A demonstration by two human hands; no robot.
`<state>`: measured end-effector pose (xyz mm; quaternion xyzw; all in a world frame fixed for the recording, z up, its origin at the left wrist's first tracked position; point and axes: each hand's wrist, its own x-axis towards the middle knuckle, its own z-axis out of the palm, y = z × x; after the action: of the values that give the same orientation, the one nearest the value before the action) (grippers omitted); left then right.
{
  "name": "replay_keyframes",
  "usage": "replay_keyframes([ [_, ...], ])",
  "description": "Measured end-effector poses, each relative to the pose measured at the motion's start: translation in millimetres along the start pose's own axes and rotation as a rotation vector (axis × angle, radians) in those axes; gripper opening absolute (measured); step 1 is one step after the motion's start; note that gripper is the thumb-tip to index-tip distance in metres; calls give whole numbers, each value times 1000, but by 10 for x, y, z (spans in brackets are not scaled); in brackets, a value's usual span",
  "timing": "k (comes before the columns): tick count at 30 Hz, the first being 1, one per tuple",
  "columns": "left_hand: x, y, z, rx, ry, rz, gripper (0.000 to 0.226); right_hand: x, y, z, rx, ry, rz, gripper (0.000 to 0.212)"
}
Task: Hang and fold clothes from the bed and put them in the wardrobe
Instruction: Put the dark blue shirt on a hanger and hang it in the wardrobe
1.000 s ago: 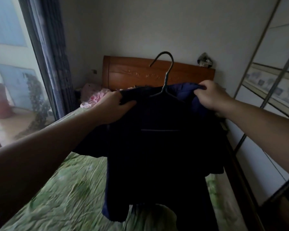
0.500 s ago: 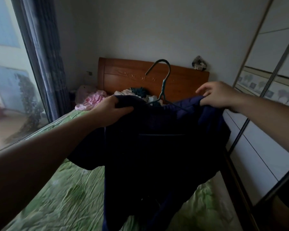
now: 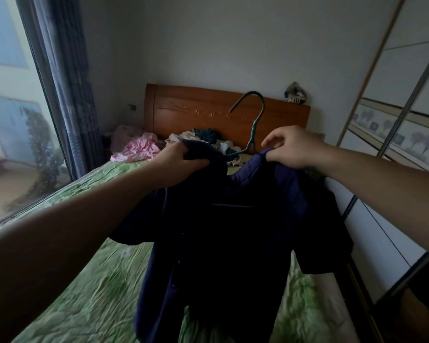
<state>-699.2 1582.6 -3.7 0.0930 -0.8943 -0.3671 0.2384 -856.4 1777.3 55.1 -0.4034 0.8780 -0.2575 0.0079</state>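
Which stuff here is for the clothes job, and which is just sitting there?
For the job: navy shirt, teal hanger, left hand, right hand, clothes pile, pink garment, wardrobe.
Just there: curtain, headboard.

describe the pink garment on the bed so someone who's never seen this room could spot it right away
Find the wooden headboard at the far end of the green-covered bed. Below its window-side end, beside the blue curtain, lies the pink garment, crumpled on the cover. It sits apart from the mixed pile of clothes at the middle of the headboard, and it is the only pale pink thing there.
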Motion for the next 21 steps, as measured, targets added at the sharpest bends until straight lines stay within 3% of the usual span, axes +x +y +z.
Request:
replay_keyframes([
  [3,-26,-63,12,-68,4,-4,29,-154,-98,-10,328,-324,153,36],
  [4,-41,-86,3,-88,8,-7,31,-216,-102,-46,324,-409,167,39],
  [5,-56,-104,-9,-103,10,-11,31,-252,-88,-107,192,-442,135,40],
  [7,-66,-129,-33,-116,16,-9,33,-256,-66,-222,-348,-396,-14,41],
  [9,-60,-106,-50,-134,5,8,33,-241,-82,-230,-541,-321,-88,40],
  [13,-39,-33,-26,-227,-6,-51,18,-218,-215,-31,-62,-216,-131,26],
  [16,-31,-62,-52,-261,-16,-130,16,-196,-267,82,286,-259,-37,31],
  [18,-29,-86,-102,-240,4,-121,10,-165,-258,125,355,-284,21,36],
  [21,0,-23,-159,-170,212,-96,7,-130,-242,135,244,-219,35,39],
])
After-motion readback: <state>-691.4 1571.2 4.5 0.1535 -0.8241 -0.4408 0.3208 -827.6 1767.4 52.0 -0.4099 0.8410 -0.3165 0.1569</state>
